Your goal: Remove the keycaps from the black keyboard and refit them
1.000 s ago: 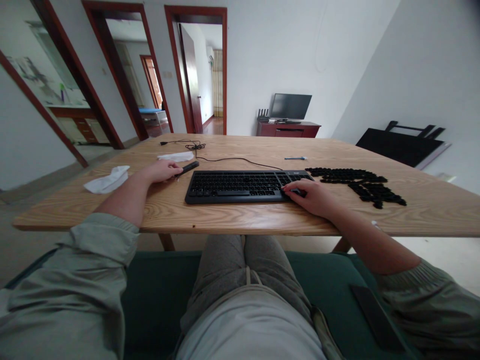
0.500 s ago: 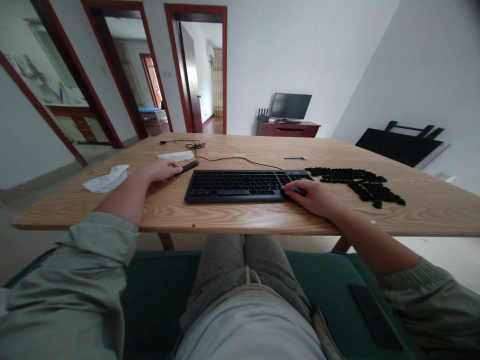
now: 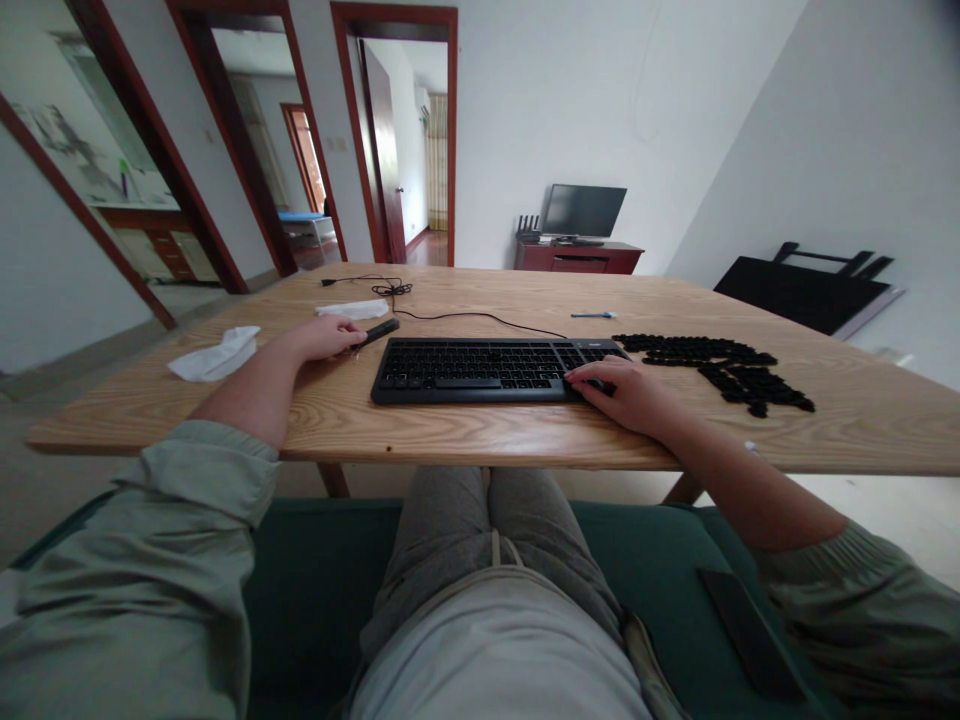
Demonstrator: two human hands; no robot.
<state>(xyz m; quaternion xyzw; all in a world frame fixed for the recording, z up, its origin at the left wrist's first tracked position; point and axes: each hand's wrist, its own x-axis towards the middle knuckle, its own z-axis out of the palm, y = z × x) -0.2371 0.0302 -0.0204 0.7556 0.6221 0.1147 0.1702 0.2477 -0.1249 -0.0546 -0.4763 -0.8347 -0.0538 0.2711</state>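
Observation:
A black keyboard point(image 3: 472, 394) lies on the wooden table point(image 3: 465, 435), many of its keycaps off. My left hand point(image 3: 330, 337) is closed on a small dark brush-like tool point(image 3: 381, 331), just left of the keyboard. My right hand point(image 3: 619, 390) rests over the keyboard's right end, fingers bent together at its lower right keys; whatever the fingertips may hold is too small to make out. To the right of the keyboard several loose black keycaps point(image 3: 697, 350) lie in rows.
Two white tissues point(image 3: 217, 355) point(image 3: 352, 310) lie at the left. A coiled cable point(image 3: 391, 289) sits behind the keyboard. Further back is a thin blue stick point(image 3: 592, 315). A dark flat object point(image 3: 750, 632) lies on the green seat point(image 3: 667, 560).

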